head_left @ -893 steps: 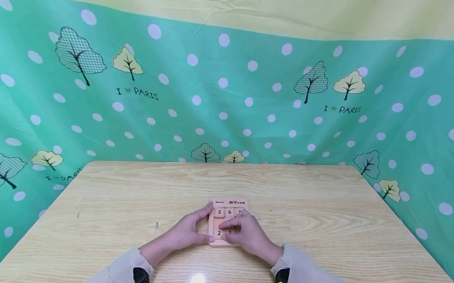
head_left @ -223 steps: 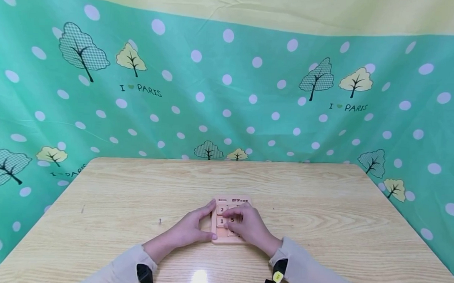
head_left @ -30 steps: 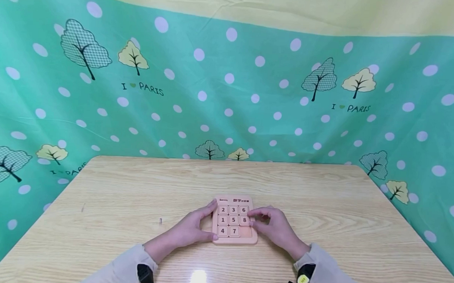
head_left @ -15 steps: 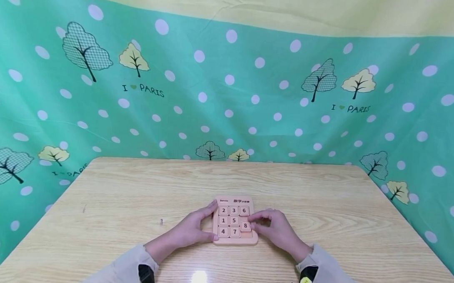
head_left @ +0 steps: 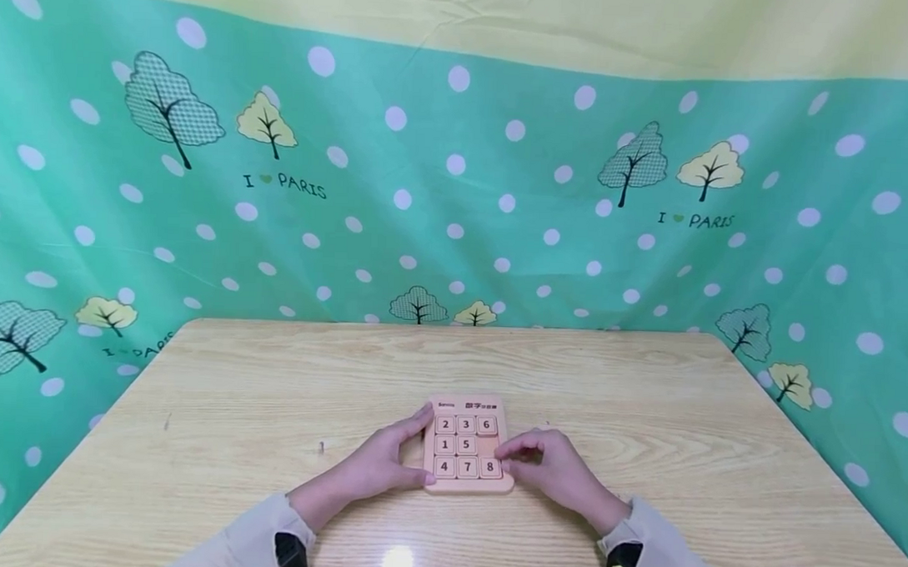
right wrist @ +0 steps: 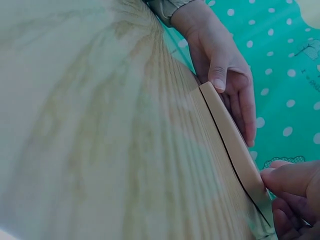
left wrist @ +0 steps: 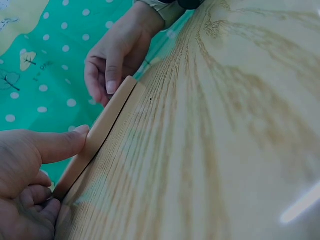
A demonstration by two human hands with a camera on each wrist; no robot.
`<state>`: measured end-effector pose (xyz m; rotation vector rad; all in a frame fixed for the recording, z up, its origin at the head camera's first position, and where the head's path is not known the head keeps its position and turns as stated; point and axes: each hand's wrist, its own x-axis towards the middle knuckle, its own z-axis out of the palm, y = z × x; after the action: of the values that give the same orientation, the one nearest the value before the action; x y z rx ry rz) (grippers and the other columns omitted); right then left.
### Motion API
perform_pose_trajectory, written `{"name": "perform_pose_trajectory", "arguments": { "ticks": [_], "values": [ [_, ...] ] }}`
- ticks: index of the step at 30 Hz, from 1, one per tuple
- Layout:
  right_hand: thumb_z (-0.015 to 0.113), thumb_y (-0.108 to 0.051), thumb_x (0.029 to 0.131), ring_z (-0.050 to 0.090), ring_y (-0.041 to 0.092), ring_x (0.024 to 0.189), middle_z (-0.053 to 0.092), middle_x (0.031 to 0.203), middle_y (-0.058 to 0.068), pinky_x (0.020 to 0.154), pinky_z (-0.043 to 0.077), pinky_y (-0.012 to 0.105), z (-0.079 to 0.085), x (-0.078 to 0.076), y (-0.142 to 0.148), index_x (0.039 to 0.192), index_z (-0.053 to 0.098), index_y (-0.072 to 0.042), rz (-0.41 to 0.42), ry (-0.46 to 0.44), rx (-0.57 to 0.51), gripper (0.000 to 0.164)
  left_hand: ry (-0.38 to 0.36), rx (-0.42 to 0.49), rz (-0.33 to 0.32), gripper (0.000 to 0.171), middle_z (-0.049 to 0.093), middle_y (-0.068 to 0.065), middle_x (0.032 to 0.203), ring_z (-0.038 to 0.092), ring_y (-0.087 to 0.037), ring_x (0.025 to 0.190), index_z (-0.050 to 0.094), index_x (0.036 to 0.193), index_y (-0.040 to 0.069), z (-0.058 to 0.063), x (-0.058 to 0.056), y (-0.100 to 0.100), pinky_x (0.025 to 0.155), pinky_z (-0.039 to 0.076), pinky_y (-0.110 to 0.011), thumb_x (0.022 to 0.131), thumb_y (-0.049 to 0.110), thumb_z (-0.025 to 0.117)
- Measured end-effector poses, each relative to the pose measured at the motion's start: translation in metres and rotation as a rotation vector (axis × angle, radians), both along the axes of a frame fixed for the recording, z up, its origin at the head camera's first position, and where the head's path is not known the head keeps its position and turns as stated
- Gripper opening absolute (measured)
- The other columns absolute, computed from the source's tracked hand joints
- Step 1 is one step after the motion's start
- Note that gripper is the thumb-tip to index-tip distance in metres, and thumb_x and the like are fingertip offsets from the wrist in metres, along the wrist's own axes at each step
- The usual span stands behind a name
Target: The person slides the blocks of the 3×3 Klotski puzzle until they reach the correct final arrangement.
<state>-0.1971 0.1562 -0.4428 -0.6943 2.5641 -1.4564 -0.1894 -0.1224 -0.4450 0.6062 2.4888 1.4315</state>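
Observation:
A pink sliding number puzzle (head_left: 468,487) lies flat on the table. In the head view its tiles read 2, 3, 6 across the top, 1 and 5 with a bare slot (head_left: 487,446) at the right, and 4, 7, 8 along the bottom. My left hand (head_left: 378,461) grips the frame's left side, thumb by the lower corner and forefinger by the upper one. With fingers loosely bent, my right hand (head_left: 556,471) has its fingertips at the puzzle's right side, beside the 8 tile (head_left: 490,467). Both wrist views show the puzzle edge-on (left wrist: 100,132), hiding its tiles.
The wood-grain table (head_left: 271,369) extends around the puzzle on all sides. A small dark mark (head_left: 321,447) shows on it left of the puzzle. Behind hangs a green dotted curtain (head_left: 457,200) printed with trees.
The 8 tile has slid down from the middle row into the bottom right slot, leaving the middle right slot bare. My right hand has moved slightly down with it; my left hand has kept its grip.

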Motion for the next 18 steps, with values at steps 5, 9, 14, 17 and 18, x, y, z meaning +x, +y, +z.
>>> {"name": "perform_pose_trajectory", "arguments": {
  "ticks": [5,9,14,17,18],
  "values": [
    [0.073,-0.015,0.081,0.060,0.010,0.084,0.071,0.095,0.000,0.074,0.050,0.021,0.000,-0.002,0.001,0.094,0.073,-0.012,0.010,-0.009,-0.028,0.014,0.005,0.001,-0.005,0.094,0.018,-0.010,0.155,0.016,-0.030,0.143,0.026,0.146,0.000,0.000,0.000,0.000,0.115,0.013,-0.045,0.072,0.022,0.079],
    [0.073,-0.017,0.081,0.060,0.013,0.088,0.070,0.097,0.001,0.076,0.050,0.022,0.000,-0.007,-0.001,0.097,0.073,-0.012,-0.018,-0.007,-0.026,0.017,0.005,0.000,-0.006,0.094,0.018,-0.010,0.155,0.016,-0.030,0.143,0.026,0.146,0.000,0.000,0.000,0.000,0.115,0.013,-0.045,0.072,0.021,0.079],
    [0.073,-0.015,0.080,0.059,0.015,0.087,0.069,0.097,0.000,0.077,0.049,0.023,-0.002,-0.018,-0.005,0.098,0.072,-0.013,-0.096,0.033,-0.010,0.018,0.001,0.000,-0.005,0.094,0.018,-0.010,0.155,0.017,-0.029,0.143,0.026,0.146,0.001,-0.001,0.000,-0.001,0.115,0.013,-0.045,0.073,0.023,0.079],
    [0.073,-0.012,0.080,0.058,0.014,0.084,0.069,0.096,0.000,0.075,0.049,0.023,-0.003,-0.024,-0.008,0.100,0.072,-0.011,-0.121,0.041,-0.019,0.020,0.000,-0.002,-0.004,0.094,0.019,-0.010,0.155,0.017,-0.029,0.143,0.026,0.146,0.001,-0.001,0.000,0.000,0.115,0.013,-0.045,0.072,0.024,0.079],
    [0.073,-0.012,0.080,0.057,0.013,0.083,0.069,0.095,0.000,0.074,0.049,0.022,-0.004,-0.025,-0.009,0.100,0.072,-0.011,-0.127,0.041,-0.020,0.021,0.000,-0.003,-0.003,0.094,0.019,-0.010,0.155,0.017,-0.029,0.143,0.026,0.147,0.001,-0.001,0.000,0.000,0.116,0.013,-0.045,0.072,0.024,0.079]
  ]
}}
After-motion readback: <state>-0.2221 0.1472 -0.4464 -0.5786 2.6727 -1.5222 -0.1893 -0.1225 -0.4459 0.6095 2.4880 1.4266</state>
